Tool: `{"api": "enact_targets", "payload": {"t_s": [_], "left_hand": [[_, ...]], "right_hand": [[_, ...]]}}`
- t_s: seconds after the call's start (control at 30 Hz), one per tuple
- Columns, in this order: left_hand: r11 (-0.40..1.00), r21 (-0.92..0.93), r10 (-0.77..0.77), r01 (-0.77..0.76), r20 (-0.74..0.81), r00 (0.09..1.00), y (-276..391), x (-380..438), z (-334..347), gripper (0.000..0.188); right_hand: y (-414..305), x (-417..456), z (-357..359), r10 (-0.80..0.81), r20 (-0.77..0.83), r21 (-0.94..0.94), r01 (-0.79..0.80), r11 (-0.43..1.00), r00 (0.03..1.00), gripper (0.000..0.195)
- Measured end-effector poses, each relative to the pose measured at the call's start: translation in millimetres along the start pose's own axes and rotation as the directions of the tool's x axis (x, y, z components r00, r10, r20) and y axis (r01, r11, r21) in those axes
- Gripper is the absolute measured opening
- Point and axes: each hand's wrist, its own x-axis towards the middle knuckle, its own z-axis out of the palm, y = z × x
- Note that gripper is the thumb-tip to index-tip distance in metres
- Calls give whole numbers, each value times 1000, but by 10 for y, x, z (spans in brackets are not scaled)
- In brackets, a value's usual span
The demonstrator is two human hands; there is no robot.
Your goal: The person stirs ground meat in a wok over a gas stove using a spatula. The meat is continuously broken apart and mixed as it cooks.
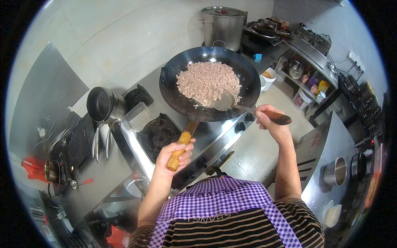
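Observation:
My left hand (175, 156) grips the turned wooden handle (179, 150) of a large dark wok (248, 77). Pale pinkish-brown minced meat (207, 79) lies spread in loose crumbs over the wok's middle. In my right hand (274, 122) is a metal ladle (225, 101) with a dark wooden handle. The ladle's bowl rests at the near edge of the meat, inside the wok. The wok sits over the far part of a stainless gas stove (223, 127); whatever burner lies beneath it is hidden.
Left of the wok, an uncovered burner (159, 136) shows beside a clear plastic container (136, 117) and stacked saucepans (100, 104). A tall lidded stockpot (224, 28) stands behind the wok. White buckets (269, 77) sit to the right. A metal cup (335, 172) stands on the right-hand counter.

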Motion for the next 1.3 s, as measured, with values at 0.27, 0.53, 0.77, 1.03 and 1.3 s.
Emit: {"api": "enact_targets", "payload": {"t_s": [0.27,0.53,0.77,1.03,1.3], "left_hand": [[1000,11,7,-7,8,1000,1,3,-9,50],[1000,-3,10,-10,10,1000,-6,6,-29,51],[1000,12,-7,7,40,999,11,3,-14,48],[1000,12,-22,21,45,999,24,2,-37,43],[996,90,-29,27,21,999,30,-9,-30,43]], "right_hand": [[2,-2,13,8,10,-13,-8,1000,1000,21],[-43,-33,25,29,21,-39,-28,999,999,19],[45,105,12,-15,-39,26,16,1000,999,34],[-1311,1061,-417,-9,157,-431,77,899,988,59],[-172,1537,-4,172,50,-42,-170,984,984,33]]}}
